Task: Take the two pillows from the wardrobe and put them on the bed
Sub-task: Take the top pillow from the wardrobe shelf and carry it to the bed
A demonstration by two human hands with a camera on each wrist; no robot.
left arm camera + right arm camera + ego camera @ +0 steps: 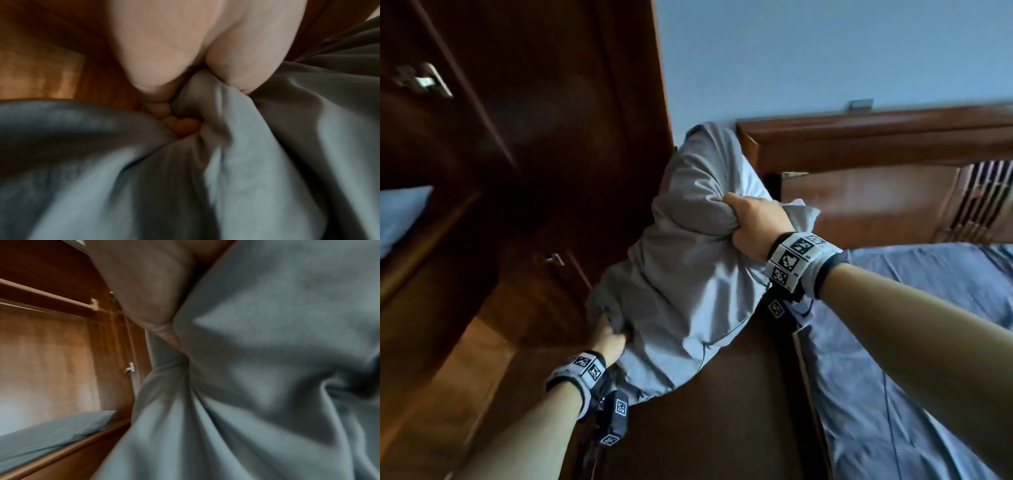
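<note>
You hold a grey pillow [688, 260] in the air between the dark wooden wardrobe [534, 144] on the left and the bed [928, 342] on the right; your left hand [610, 344] bunches its near lower corner, fingers [185, 126] curled into the cloth; your right hand [755, 222] grips a fistful of its right edge; the second pillow [51, 433] lies on a wardrobe shelf, far left.
</note>
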